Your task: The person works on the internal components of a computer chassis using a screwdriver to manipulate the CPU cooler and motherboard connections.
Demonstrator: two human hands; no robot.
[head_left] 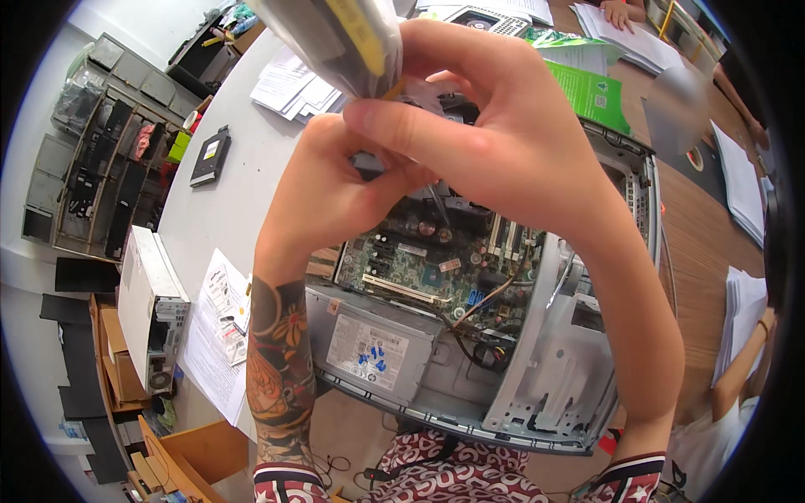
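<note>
Close in front of me, my right hand pinches the lower end of a clear plastic bag that has something dark and a yellow strip inside. Just below, my left hand is closed, its fingers curled against the right thumb; what they grip is hidden. A thin dark tip shows under the hands, and I cannot make out what it belongs to. Beneath both hands lies an opened desktop computer case, with a green motherboard and a silver power supply. My hands partly cover its far end.
On the white table to the left are a black drive, printed sheets and a white computer case. A green packet and paper stacks lie beyond. Other people's hands and arms are at the right. Shelves stand far left.
</note>
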